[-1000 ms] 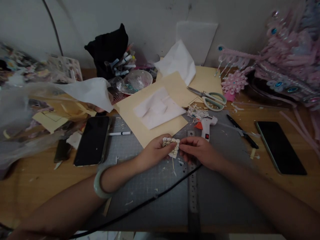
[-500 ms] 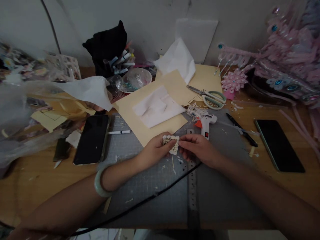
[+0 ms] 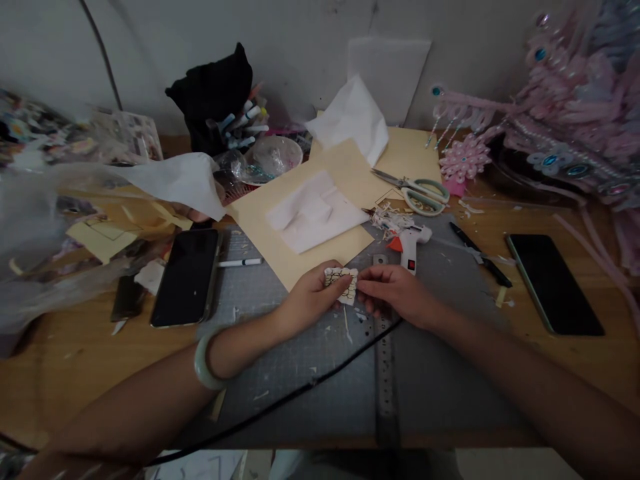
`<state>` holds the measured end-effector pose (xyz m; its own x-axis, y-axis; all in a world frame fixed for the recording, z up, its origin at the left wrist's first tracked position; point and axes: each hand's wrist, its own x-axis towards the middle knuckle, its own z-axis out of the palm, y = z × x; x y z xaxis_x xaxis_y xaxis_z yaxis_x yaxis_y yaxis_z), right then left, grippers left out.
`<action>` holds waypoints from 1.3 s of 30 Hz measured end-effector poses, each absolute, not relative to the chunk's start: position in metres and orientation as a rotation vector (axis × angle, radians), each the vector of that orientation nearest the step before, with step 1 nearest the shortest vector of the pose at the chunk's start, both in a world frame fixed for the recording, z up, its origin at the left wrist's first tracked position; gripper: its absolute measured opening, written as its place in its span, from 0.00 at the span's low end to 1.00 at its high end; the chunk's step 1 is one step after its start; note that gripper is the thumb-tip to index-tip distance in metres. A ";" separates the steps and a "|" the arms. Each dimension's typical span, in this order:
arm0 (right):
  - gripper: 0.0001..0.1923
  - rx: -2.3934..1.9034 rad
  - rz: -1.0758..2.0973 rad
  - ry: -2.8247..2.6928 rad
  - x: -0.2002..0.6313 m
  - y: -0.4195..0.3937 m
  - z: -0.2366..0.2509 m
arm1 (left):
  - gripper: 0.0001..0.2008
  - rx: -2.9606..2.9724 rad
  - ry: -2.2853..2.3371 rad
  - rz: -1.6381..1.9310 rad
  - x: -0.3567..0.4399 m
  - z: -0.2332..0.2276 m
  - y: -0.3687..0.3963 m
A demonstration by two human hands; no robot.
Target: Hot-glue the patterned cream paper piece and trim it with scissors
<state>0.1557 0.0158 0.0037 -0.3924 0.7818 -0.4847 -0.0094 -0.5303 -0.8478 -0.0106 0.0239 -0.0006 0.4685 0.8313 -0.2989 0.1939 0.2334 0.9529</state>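
A small white piece with a dark brick-like line pattern and wavy edges (image 3: 345, 273) is pinched between the thumb and fingers of my left hand (image 3: 316, 290). My right hand (image 3: 395, 293) is at the piece's right edge, thumb and forefinger pressed together there; whether they grip the edge or only touch it I cannot make out. Beneath both hands lies a grey cutting mat (image 3: 300, 360) with paper scraps on it. A metal ruler (image 3: 384, 380) runs along the mat below my right hand, and a black cable (image 3: 300, 393) crosses in front.
Beyond my hands are a white glue gun (image 3: 411, 245), scissors (image 3: 420, 193) and cream card (image 3: 270, 247) under folded white sheets (image 3: 310, 217). Phones lie at left (image 3: 185, 280) and right (image 3: 555, 283), near a black pen (image 3: 483, 257). Pink beaded decorations (image 3: 560, 147) crowd the right.
Both hands stay on the small patterned piece with almost no movement. The whole view has shifted slightly.
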 end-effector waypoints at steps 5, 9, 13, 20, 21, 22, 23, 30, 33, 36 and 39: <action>0.06 -1.337 1.960 -1.122 0.154 0.015 0.006 | 0.13 1.364 1.019 0.555 -0.010 -0.003 0.024; 0.08 -1.244 1.977 -1.109 0.156 0.015 0.002 | 0.12 1.306 0.998 0.562 -0.011 -0.003 0.025; 0.09 -1.177 2.010 -1.092 0.159 0.016 -0.002 | 0.11 1.259 0.979 0.580 -0.012 -0.002 0.027; 0.06 -1.213 1.989 -1.159 0.158 0.016 0.002 | 0.11 1.265 0.993 0.573 -0.010 -0.001 0.026; 0.06 -1.226 1.987 -1.171 0.158 0.016 0.003 | 0.11 1.281 0.995 0.572 -0.010 -0.001 0.025; 0.06 -1.242 1.983 -1.183 0.157 0.016 0.004 | 0.11 1.301 0.997 0.573 -0.010 -0.001 0.025; 0.05 -1.259 1.980 -1.194 0.157 0.015 0.004 | 0.11 1.325 1.002 0.572 -0.010 -0.001 0.024; 0.06 -1.309 1.930 -1.235 0.155 0.013 0.000 | 0.11 1.464 1.041 0.538 -0.010 -0.003 0.022; 0.07 -1.272 1.962 -1.172 0.155 0.015 -0.001 | 0.11 1.359 1.020 0.564 -0.010 -0.004 0.024; 0.09 -1.212 1.994 -1.091 0.156 0.018 -0.002 | 0.12 1.271 1.002 0.583 -0.011 -0.005 0.026; 0.10 -1.190 2.005 -1.071 0.158 0.018 -0.003 | 0.12 1.251 0.999 0.592 -0.011 -0.006 0.026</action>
<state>0.1576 0.0175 -0.0033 -0.4428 0.7818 -0.4389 -0.0700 -0.5182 -0.8524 -0.0112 0.0257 -0.0061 0.4742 0.8308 -0.2912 0.1434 0.2535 0.9567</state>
